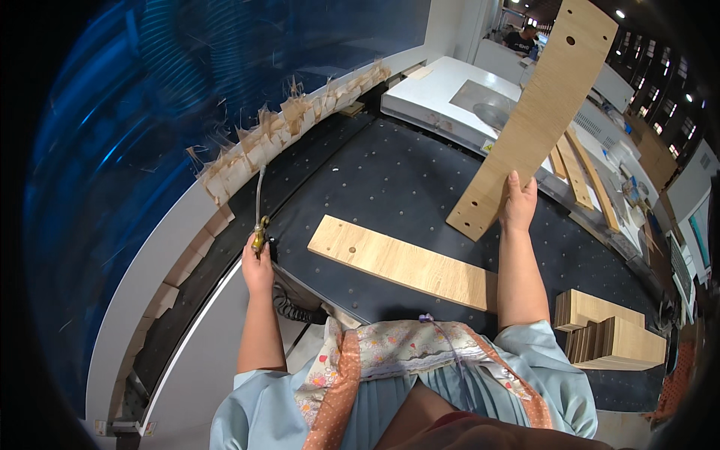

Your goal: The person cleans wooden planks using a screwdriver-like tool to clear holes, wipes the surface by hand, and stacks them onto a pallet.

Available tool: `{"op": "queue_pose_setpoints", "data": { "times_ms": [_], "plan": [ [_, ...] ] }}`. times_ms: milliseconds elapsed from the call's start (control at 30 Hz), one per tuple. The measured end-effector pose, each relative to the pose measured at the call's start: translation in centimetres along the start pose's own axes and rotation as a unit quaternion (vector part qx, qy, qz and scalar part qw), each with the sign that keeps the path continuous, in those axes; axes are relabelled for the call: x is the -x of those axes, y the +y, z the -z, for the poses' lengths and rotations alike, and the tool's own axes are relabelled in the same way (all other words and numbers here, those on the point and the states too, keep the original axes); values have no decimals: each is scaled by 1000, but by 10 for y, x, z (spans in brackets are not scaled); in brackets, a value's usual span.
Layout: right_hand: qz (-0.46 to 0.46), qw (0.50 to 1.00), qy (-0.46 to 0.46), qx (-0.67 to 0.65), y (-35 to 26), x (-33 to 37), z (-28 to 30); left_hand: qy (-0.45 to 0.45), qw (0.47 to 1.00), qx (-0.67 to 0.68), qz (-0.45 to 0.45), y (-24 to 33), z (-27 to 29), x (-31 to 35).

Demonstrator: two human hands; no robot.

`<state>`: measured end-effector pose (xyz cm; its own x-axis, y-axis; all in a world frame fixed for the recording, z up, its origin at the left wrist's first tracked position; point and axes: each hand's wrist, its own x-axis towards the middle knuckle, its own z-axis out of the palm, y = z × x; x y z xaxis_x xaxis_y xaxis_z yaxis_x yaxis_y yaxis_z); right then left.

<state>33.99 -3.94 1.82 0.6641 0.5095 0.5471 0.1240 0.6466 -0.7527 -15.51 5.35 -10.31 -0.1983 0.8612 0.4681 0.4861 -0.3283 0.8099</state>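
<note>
My left hand (258,264) is closed around an air blow gun (259,234) with a long thin nozzle, held over the left edge of the dark table. In my right hand (517,202) I grip a long wooden board (541,112) near its lower end. The board is raised and tilted, with drilled holes at both ends. A second drilled board (405,264) lies flat on the table between my arms. Its right end is hidden behind my right forearm.
The dark table (375,172) is dotted with small studs. Stacked boards (611,334) sit at the right. A torn strip curtain (281,127) edges the blue-windowed machine (225,45). More narrow pieces (574,176) lie on the white surface (442,94). Another person (520,41) is in the background.
</note>
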Motion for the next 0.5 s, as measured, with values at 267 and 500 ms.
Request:
{"op": "queue_pose_setpoints", "data": {
  "times_ms": [267,500],
  "plan": [
    [46,999,1,27,-13,4,18,-25,1000,6,-11,-8,-2,3],
    [66,994,86,34,-61,6,27,-117,987,91,62,-34,27,14]
  ]
}}
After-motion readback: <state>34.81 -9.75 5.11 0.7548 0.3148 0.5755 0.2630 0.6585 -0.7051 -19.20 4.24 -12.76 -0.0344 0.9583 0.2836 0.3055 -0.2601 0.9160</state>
